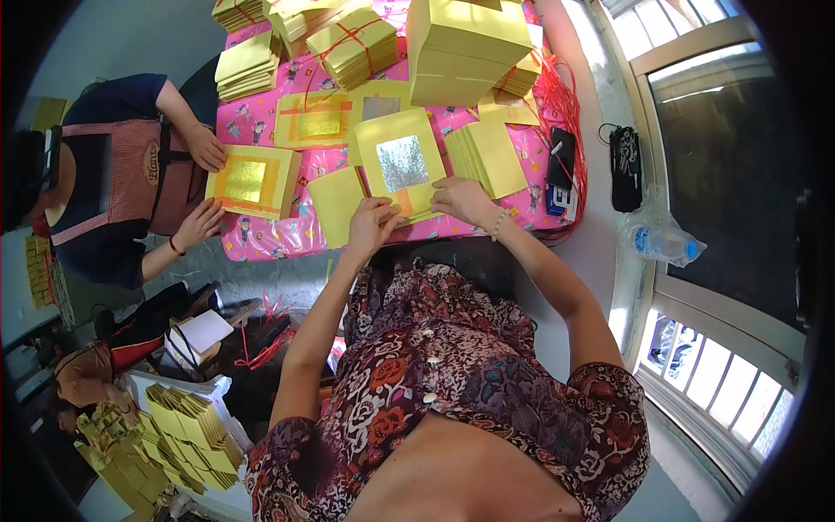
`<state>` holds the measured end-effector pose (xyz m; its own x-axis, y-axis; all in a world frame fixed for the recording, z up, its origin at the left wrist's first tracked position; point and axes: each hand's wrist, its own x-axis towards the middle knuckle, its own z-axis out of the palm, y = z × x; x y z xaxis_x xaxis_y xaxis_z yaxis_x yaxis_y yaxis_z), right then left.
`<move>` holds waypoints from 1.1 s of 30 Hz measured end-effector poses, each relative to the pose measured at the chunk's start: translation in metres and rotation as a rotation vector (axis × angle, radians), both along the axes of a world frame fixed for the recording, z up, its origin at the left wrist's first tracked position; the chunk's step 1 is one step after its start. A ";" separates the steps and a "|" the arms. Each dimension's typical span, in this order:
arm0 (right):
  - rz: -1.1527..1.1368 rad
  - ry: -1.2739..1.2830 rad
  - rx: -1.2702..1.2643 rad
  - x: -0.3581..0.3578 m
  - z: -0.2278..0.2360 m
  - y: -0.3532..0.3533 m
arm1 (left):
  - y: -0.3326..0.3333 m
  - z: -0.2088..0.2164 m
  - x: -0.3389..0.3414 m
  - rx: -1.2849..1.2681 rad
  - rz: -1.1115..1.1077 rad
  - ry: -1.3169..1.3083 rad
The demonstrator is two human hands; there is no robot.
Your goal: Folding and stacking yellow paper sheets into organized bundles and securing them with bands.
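Head view: we found the left hand [370,222] and right hand [459,198] both pinching the near edge of a yellow sheet with a silver foil square [402,165], lying on the pink table cover [261,239]. At three o'clock sat a loose yellow stack [487,157]. We judged uneven pull could crease the foil.

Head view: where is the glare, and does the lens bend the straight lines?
Head view: sunlight whitens the tall yellow paper stack and the silver foil square near both hands; the white window frame curves toward the rim; the corners are black.
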<state>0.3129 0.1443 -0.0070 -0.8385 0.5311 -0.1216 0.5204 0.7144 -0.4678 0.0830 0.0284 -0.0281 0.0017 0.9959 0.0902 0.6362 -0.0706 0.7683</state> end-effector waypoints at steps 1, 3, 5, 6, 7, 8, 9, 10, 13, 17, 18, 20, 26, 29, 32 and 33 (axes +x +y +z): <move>-0.002 -0.001 -0.003 -0.001 0.000 0.000 | 0.001 0.000 -0.001 -0.021 0.025 -0.056; -0.022 0.095 0.031 -0.003 0.001 0.000 | 0.002 -0.001 -0.004 -0.025 0.018 -0.043; -0.015 0.084 0.008 -0.005 0.004 0.002 | 0.004 -0.001 -0.007 -0.030 0.014 -0.029; -0.008 0.072 -0.010 -0.006 0.005 0.003 | 0.005 -0.002 -0.007 -0.065 0.026 -0.068; -0.010 0.073 -0.013 -0.008 0.007 0.004 | 0.006 -0.002 -0.008 -0.100 0.038 -0.107; -0.002 0.072 -0.026 -0.009 0.008 0.004 | 0.007 -0.002 -0.010 -0.102 0.037 -0.106; 0.006 0.070 -0.038 -0.010 0.008 0.005 | 0.009 0.001 -0.011 -0.181 0.041 -0.177; 0.004 0.071 -0.040 -0.011 0.008 0.006 | 0.011 0.003 -0.012 -0.260 0.046 -0.247; -0.010 0.038 -0.072 -0.014 0.010 0.005 | 0.010 -0.003 -0.015 -0.247 0.068 -0.258; -0.004 0.076 -0.082 -0.016 0.013 0.004 | 0.008 -0.003 -0.016 -0.246 0.080 -0.232; -0.002 0.089 -0.081 -0.016 0.014 0.003 | 0.008 -0.004 -0.017 -0.250 0.081 -0.244; -0.001 0.090 -0.085 -0.017 0.015 0.003 | 0.008 -0.004 -0.018 -0.254 0.084 -0.256; -0.011 0.095 -0.075 -0.018 0.013 0.002 | 0.009 0.002 -0.018 -0.302 0.078 -0.246; -0.015 0.109 -0.070 -0.017 0.010 0.002 | 0.008 0.002 -0.019 -0.275 0.071 -0.219; -0.008 0.098 -0.067 -0.019 0.010 0.004 | 0.007 0.000 -0.020 -0.255 0.067 -0.224; -0.007 0.087 -0.074 -0.020 0.011 0.004 | 0.007 0.000 -0.020 -0.258 0.066 -0.224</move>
<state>0.2933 0.1483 0.0038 -0.8439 0.5293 -0.0875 0.4802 0.6726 -0.5631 0.0628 0.0358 -0.0277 -0.0548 0.9833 -0.1735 0.4466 0.1795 0.8765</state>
